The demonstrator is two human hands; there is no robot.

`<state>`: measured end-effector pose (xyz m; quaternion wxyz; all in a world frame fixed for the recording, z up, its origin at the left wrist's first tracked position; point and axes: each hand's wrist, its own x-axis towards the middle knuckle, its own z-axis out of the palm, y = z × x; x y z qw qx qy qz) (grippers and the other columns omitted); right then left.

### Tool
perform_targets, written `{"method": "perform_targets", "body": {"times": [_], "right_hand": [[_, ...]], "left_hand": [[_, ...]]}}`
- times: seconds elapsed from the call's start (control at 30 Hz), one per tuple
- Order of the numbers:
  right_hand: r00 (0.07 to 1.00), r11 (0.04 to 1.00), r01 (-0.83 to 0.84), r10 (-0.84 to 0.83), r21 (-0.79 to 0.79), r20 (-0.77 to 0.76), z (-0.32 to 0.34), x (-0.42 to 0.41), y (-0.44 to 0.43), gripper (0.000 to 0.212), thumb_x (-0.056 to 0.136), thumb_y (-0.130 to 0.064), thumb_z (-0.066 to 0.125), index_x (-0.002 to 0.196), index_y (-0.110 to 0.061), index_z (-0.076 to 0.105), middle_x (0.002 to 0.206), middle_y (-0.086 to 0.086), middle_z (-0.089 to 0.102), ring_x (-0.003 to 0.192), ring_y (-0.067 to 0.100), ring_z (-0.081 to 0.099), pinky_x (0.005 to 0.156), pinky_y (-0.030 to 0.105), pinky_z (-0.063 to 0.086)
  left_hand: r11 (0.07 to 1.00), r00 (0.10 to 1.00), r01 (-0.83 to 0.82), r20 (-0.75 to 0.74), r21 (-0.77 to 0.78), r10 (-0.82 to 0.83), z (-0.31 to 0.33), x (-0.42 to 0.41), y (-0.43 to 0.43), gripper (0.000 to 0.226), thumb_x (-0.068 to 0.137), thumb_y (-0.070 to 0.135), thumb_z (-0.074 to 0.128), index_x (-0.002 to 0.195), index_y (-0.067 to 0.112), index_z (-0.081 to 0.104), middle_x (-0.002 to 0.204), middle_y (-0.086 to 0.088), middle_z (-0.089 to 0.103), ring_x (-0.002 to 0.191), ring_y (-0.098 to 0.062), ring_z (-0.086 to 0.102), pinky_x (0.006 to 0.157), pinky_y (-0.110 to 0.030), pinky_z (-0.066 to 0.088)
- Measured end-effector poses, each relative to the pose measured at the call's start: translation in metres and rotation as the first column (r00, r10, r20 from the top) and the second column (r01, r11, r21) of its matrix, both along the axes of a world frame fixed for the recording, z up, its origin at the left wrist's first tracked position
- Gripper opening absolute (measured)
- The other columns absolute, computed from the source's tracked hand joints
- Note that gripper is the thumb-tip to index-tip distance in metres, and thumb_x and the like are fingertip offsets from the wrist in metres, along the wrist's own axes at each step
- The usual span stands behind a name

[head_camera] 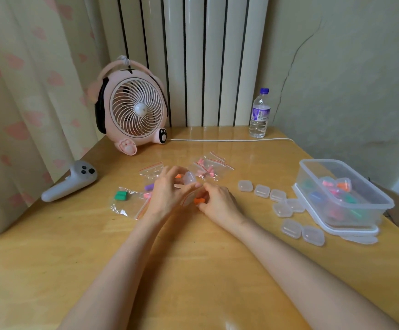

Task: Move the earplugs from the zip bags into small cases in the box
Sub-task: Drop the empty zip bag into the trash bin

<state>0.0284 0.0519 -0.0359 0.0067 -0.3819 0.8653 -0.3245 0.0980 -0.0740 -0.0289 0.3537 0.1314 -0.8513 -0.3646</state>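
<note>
My left hand [167, 194] holds an open small clear case [189, 178] at the table's middle, with an orange earplug showing just behind its fingers. My right hand [217, 201] pinches an orange earplug [199, 200] at the mouth of a small zip bag [189, 198] between the two hands. More zip bags lie around: one with a green earplug [121, 196], one with a purple earplug [149, 186], several with pink earplugs [205, 169]. The clear plastic box [343, 194] at the right holds several filled cases. Empty small cases [261, 190] lie in a row left of the box.
A pink desk fan [134, 110] stands at the back left, its white cable [229, 140] running across the table. A water bottle [260, 114] stands at the back right. A white controller [71, 181] lies at the left edge. The box's lid sits under the box.
</note>
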Motion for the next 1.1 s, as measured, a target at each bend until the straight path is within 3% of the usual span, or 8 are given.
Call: {"method": "perform_targets", "body": {"times": [0.07, 0.13, 0.23, 0.37, 0.57, 0.73, 0.87, 1.1], "right_hand": [[1.000, 1.000, 0.004, -0.004, -0.010, -0.002, 0.001, 0.003, 0.003, 0.027, 0.079, -0.011, 0.059, 0.105, -0.020, 0.061, 0.099, 0.000, 0.066, 0.092, 0.024, 0.059, 0.073, 0.028, 0.044], [0.998, 0.997, 0.056, -0.055, -0.062, 0.018, 0.001, 0.000, 0.009, 0.017, 0.076, -0.009, 0.060, 0.089, -0.019, 0.060, 0.084, 0.002, 0.064, 0.082, 0.026, 0.058, 0.068, 0.029, 0.043], [0.966, 0.955, 0.129, -0.060, -0.268, 0.251, 0.006, -0.008, 0.022, 0.021, 0.072, 0.000, 0.063, 0.071, -0.019, 0.054, 0.066, 0.001, 0.060, 0.070, 0.027, 0.065, 0.066, 0.036, 0.054], [0.908, 0.886, 0.141, 0.062, -0.442, 0.415, 0.013, -0.010, 0.041, 0.025, 0.078, 0.007, 0.064, 0.073, -0.016, 0.055, 0.071, 0.009, 0.063, 0.066, 0.025, 0.067, 0.062, 0.033, 0.055], [0.882, 0.823, 0.137, 0.152, -0.551, 0.447, 0.013, -0.003, 0.053, 0.026, 0.079, 0.011, 0.062, 0.076, -0.014, 0.055, 0.076, 0.005, 0.064, 0.072, 0.021, 0.062, 0.057, 0.019, 0.051], [0.879, 0.796, 0.161, 0.153, -0.583, 0.452, 0.007, -0.005, 0.056, 0.024, 0.078, 0.011, 0.063, 0.078, -0.011, 0.057, 0.076, 0.007, 0.063, 0.072, 0.020, 0.061, 0.061, 0.022, 0.052], [0.882, 0.765, 0.134, 0.198, -0.630, 0.428, 0.010, -0.004, 0.059, 0.022, 0.079, 0.011, 0.064, 0.080, -0.010, 0.058, 0.075, 0.005, 0.063, 0.061, 0.006, 0.058, 0.061, 0.016, 0.049], [0.888, 0.785, 0.086, 0.219, -0.613, 0.405, 0.008, -0.003, 0.058, 0.023, 0.078, 0.008, 0.066, 0.079, -0.014, 0.059, 0.077, 0.002, 0.065, 0.069, 0.008, 0.061, 0.068, 0.017, 0.049]], "left_hand": [[1.000, 1.000, 0.017, -0.015, -0.002, -0.017, 0.001, 0.000, 0.002, 0.041, 0.069, 0.030, 0.080, 0.101, 0.011, 0.063, 0.099, -0.005, 0.060, 0.084, -0.018, 0.062, 0.072, -0.023, 0.050], [0.999, 0.999, 0.028, -0.023, 0.025, -0.028, 0.002, 0.002, 0.007, 0.040, 0.071, 0.031, 0.079, 0.102, 0.014, 0.061, 0.095, -0.002, 0.062, 0.079, -0.018, 0.062, 0.070, -0.025, 0.050], [0.998, 0.999, 0.039, -0.002, 0.058, -0.039, 0.003, 0.003, 0.010, 0.034, 0.075, 0.039, 0.074, 0.095, 0.017, 0.059, 0.089, 0.002, 0.063, 0.070, -0.016, 0.065, 0.063, -0.029, 0.050], [0.985, 0.987, 0.160, 0.026, -0.064, -0.158, -0.001, 0.000, 0.016, 0.030, 0.074, 0.020, 0.078, 0.099, 0.021, 0.059, 0.099, -0.001, 0.053, 0.067, -0.004, 0.055, 0.062, -0.008, 0.043], [0.960, 0.966, 0.247, 0.115, -0.129, -0.233, -0.003, -0.001, 0.026, 0.044, 0.065, 0.021, 0.084, 0.100, 0.006, 0.061, 0.099, -0.006, 0.056, 0.067, -0.003, 0.050, 0.060, -0.006, 0.039], [0.984, 0.981, 0.149, 0.140, -0.093, -0.135, 0.002, 0.001, 0.028, 0.041, 0.059, 0.020, 0.087, 0.089, 0.006, 0.063, 0.078, 0.004, 0.057, 0.060, -0.007, 0.051, 0.055, -0.011, 0.039], [0.978, 0.970, 0.172, 0.192, -0.115, -0.148, 0.005, 0.000, 0.031, 0.040, 0.060, 0.018, 0.087, 0.088, 0.004, 0.064, 0.069, 0.008, 0.054, 0.057, -0.004, 0.050, 0.054, -0.011, 0.039], [0.965, 0.957, 0.216, 0.230, -0.151, -0.178, 0.000, 0.000, 0.032, 0.038, 0.062, 0.014, 0.085, 0.089, 0.001, 0.062, 0.069, 0.007, 0.055, 0.056, -0.008, 0.050, 0.051, -0.008, 0.037]]}}
